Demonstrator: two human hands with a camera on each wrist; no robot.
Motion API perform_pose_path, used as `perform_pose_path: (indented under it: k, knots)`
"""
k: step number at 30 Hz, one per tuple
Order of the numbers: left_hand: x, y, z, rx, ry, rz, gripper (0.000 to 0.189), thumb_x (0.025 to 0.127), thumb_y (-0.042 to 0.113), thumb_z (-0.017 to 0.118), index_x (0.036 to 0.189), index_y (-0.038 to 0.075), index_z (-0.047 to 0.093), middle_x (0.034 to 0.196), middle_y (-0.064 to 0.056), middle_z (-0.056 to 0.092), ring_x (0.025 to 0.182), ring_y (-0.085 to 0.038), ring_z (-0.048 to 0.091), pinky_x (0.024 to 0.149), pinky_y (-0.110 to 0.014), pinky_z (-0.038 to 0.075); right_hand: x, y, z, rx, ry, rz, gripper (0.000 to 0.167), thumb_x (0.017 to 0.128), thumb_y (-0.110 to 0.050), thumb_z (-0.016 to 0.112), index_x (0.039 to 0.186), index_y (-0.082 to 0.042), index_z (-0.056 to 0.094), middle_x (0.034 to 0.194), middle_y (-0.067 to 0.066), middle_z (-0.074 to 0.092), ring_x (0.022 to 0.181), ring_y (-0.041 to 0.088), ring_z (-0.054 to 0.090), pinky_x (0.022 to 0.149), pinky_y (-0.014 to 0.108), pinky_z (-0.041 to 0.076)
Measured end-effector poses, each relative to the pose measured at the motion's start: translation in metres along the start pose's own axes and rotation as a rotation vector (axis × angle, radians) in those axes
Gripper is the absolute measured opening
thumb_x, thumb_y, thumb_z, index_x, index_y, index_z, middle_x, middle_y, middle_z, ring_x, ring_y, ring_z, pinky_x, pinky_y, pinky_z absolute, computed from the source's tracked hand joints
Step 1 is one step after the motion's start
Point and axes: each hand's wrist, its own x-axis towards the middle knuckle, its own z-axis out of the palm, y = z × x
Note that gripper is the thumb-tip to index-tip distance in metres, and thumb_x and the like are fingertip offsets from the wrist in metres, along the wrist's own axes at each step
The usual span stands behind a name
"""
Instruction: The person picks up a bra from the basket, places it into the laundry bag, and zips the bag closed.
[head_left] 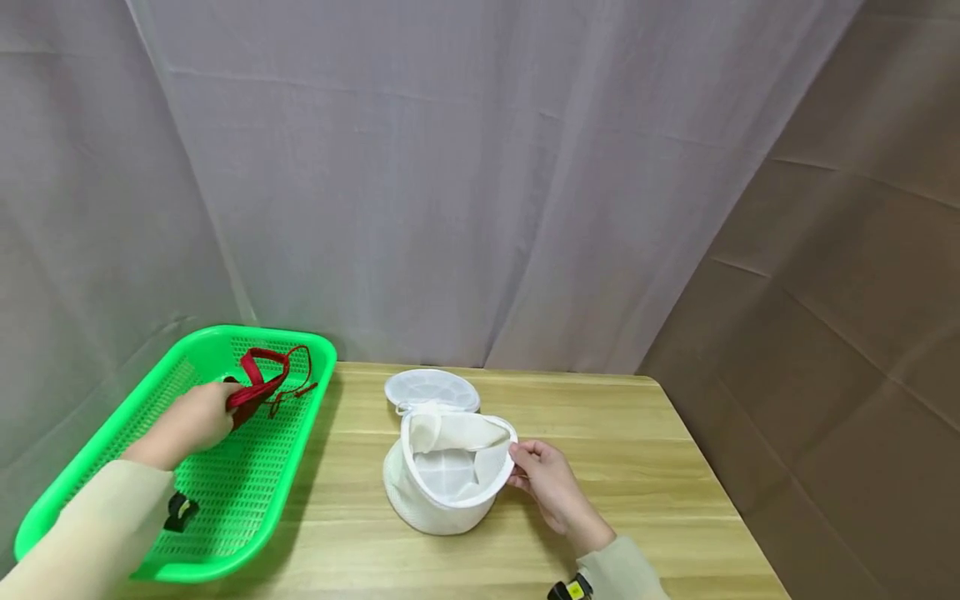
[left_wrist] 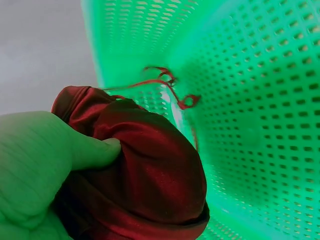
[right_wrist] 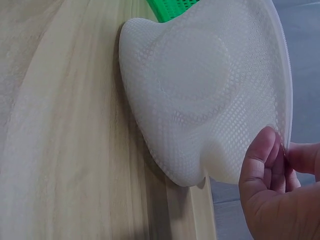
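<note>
In the head view my left hand [head_left: 197, 421] is over the green basket and grips a dark red satin cloth item [head_left: 258, 387] with thin red cords. The left wrist view shows the thumb pressed on the shiny red fabric [left_wrist: 150, 160], with the cords hanging toward the basket wall. My right hand [head_left: 546, 483] pinches the rim of a white mesh laundry bag [head_left: 441, 515] between thumb and fingers. The bag stands on the table with its mouth open, and its round lid [head_left: 431, 383] is folded back behind it. Honeycomb mesh [right_wrist: 195, 75] fills the right wrist view.
The green plastic basket [head_left: 303, 450] stands at the left of the wooden table [head_left: 622, 417]. A small black object [head_left: 180, 511] shows beside the left sleeve. Grey curtain [head_left: 450, 208] hangs behind, and a brown covered wall [head_left: 825, 333] rises along the right.
</note>
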Motion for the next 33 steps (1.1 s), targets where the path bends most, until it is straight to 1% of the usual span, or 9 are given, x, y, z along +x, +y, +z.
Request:
perform_pose_path:
  k: [3,6,10,15,19,22,25,29,33]
  knots:
    - [-0.003,0.008,-0.005,-0.008,0.024,0.010,0.021,0.079,-0.007,0.054,0.084,0.012,0.062,0.067,0.000,0.051,0.060,-0.021,0.042,0.054,-0.036,0.036,0.002,0.002,0.003,0.003,0.005,0.001,0.026,0.097,-0.013,0.058,0.108,0.011,0.055,0.090,0.010,0.061,0.078,0.018,0.060,0.070,0.028,0.054]
    - [-0.004,0.019,-0.009,-0.025,0.048,0.019,0.022,0.081,-0.006,0.054,0.092,0.009,0.065,0.071,-0.001,0.054,0.060,-0.021,0.044,0.054,-0.036,0.038,0.003,0.000,0.001,0.000,0.015,0.000,0.025,0.096,-0.012,0.059,0.107,0.010,0.056,0.091,0.011,0.061,0.078,0.018,0.060,0.070,0.028,0.054]
    - [-0.004,0.033,-0.015,-0.028,0.086,0.025,0.028,0.082,-0.006,0.055,0.104,0.008,0.066,0.079,-0.006,0.062,0.065,-0.024,0.051,0.056,-0.039,0.042,0.004,-0.003,-0.002,-0.012,0.021,-0.004,0.024,0.096,-0.012,0.059,0.106,0.010,0.056,0.094,0.013,0.061,0.079,0.019,0.061,0.071,0.029,0.054]
    - [-0.001,0.052,-0.023,-0.037,0.126,0.049,0.034,0.081,-0.006,0.056,0.110,0.008,0.066,0.086,-0.010,0.065,0.071,-0.028,0.057,0.059,-0.044,0.045,0.003,-0.005,-0.003,-0.017,0.033,-0.033,0.025,0.097,-0.013,0.059,0.106,0.010,0.057,0.093,0.013,0.062,0.079,0.019,0.061,0.070,0.029,0.054]
    - [0.000,0.070,-0.025,-0.049,0.157,0.090,0.036,0.080,-0.007,0.058,0.112,0.008,0.066,0.089,-0.012,0.066,0.073,-0.029,0.058,0.061,-0.046,0.047,0.003,-0.004,-0.001,-0.002,0.045,-0.038,0.024,0.097,-0.012,0.059,0.106,0.010,0.057,0.089,0.011,0.063,0.078,0.019,0.061,0.068,0.028,0.054]
    - [0.000,0.082,-0.024,-0.048,0.177,0.126,0.038,0.078,-0.009,0.059,0.112,0.007,0.067,0.092,-0.012,0.067,0.075,-0.029,0.059,0.063,-0.047,0.048,0.001,-0.003,-0.001,0.006,0.048,-0.029,0.023,0.097,-0.012,0.058,0.106,0.010,0.057,0.088,0.011,0.063,0.077,0.019,0.061,0.068,0.029,0.054]
    - [0.000,0.092,-0.024,-0.041,0.200,0.154,0.037,0.077,-0.010,0.058,0.108,0.009,0.067,0.089,-0.008,0.067,0.075,-0.028,0.059,0.064,-0.046,0.048,-0.001,-0.002,-0.002,-0.010,0.047,-0.030,0.024,0.097,-0.012,0.058,0.106,0.010,0.057,0.089,0.012,0.064,0.078,0.020,0.061,0.069,0.029,0.054]
    - [0.001,0.102,-0.027,-0.024,0.247,0.193,0.032,0.079,-0.009,0.056,0.097,0.015,0.065,0.084,-0.001,0.063,0.077,-0.025,0.057,0.065,-0.043,0.047,-0.002,-0.002,-0.002,-0.036,0.052,-0.039,0.025,0.097,-0.014,0.058,0.107,0.009,0.056,0.091,0.013,0.064,0.077,0.019,0.061,0.070,0.030,0.054]
    - [-0.002,0.114,-0.029,-0.029,0.261,0.222,0.030,0.080,-0.008,0.056,0.096,0.017,0.063,0.087,0.000,0.063,0.079,-0.024,0.058,0.066,-0.042,0.049,-0.002,-0.004,0.001,-0.049,0.047,-0.048,0.025,0.098,-0.014,0.058,0.107,0.009,0.056,0.093,0.014,0.065,0.078,0.020,0.062,0.071,0.030,0.054]
